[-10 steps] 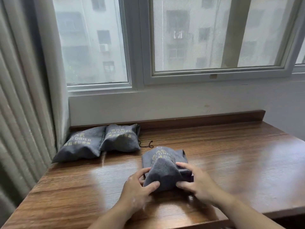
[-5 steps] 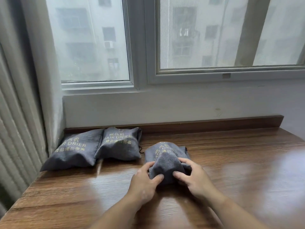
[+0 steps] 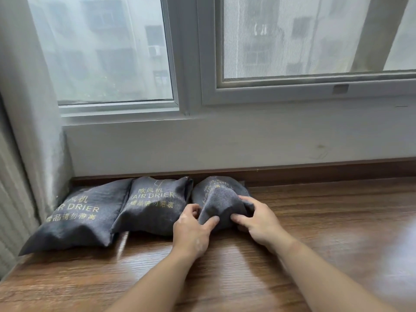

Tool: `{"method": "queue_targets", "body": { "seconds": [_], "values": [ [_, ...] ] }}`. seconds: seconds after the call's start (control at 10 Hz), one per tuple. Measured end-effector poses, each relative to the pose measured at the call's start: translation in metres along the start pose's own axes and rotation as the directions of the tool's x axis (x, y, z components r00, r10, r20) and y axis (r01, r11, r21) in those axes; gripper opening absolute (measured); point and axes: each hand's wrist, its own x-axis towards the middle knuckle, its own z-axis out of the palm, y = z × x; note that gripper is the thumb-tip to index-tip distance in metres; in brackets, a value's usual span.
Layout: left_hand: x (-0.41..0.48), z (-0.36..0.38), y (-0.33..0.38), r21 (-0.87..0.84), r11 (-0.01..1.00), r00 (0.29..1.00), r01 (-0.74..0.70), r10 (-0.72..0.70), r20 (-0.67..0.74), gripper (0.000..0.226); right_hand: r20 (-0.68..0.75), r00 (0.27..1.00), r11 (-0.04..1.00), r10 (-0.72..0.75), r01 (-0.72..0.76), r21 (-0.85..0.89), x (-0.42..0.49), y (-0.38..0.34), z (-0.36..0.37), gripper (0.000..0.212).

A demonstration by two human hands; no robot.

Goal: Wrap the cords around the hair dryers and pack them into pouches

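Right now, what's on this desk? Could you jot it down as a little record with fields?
Surface: wooden desk under a window
Pouches: three grey, printed HAIR DRIER, in a row at the back edge
Left pouch: beside the curtain, untouched
Middle pouch: touching the left one, untouched
Right pouch: gripped at its near end
Left hand: pinching the fabric
Right hand: curled over the fabric
Hair dryers: none visible

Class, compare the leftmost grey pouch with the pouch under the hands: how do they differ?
The leftmost pouch lies untouched; the held pouch is gripped by the left hand and right hand. The leftmost pouch shows its gold lettering plainly; the held pouch is folded over, hiding most lettering. Both are grey fabric.
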Motion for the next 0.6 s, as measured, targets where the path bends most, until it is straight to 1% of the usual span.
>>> {"method": "queue_targets", "body": {
  "seconds": [0.1, 0.2, 0.3, 0.4, 0.5, 0.6],
  "values": [
    [0.001, 0.001, -0.002, 0.024, 1.0, 1.0, 0.007, -0.007, 0.008, 0.055, 0.014, 0.999, 0.999, 0.031, -0.031, 0.015, -0.002, 0.002, -0.001, 0.054],
    [-0.011, -0.008, -0.002, 0.043, 0.999, 0.998, -0.013, 0.01, 0.06, 0.051, 0.013, 0.999, 0.998, 0.035, -0.034, -0.058, -0.017, -0.002, -0.005, 0.059],
    [-0.031, -0.023, -0.006, 0.095, 0.993, 0.985, -0.071, 0.054, 0.166, 0.055, 0.019, 0.999, 0.992, 0.046, -0.043, -0.123, -0.043, -0.011, -0.017, 0.058],
    [-0.056, -0.044, -0.012, 0.264, 0.942, 0.949, -0.207, 0.128, 0.287, 0.072, 0.041, 0.998, 0.959, 0.056, -0.043, -0.279, -0.079, -0.02, -0.029, 0.077],
    [-0.083, -0.073, -0.02, 0.511, 0.788, 0.903, -0.344, 0.129, 0.409, 0.075, 0.098, 0.995, 0.861, 0.022, 0.031, -0.508, -0.13, -0.023, -0.03, 0.082],
    [-0.099, -0.103, -0.033, 0.652, 0.679, 0.893, -0.338, 0.012, 0.451, 0.082, 0.205, 0.979, 0.731, 0.014, 0.129, -0.67, -0.169, -0.022, -0.032, 0.096]
  ]
}}
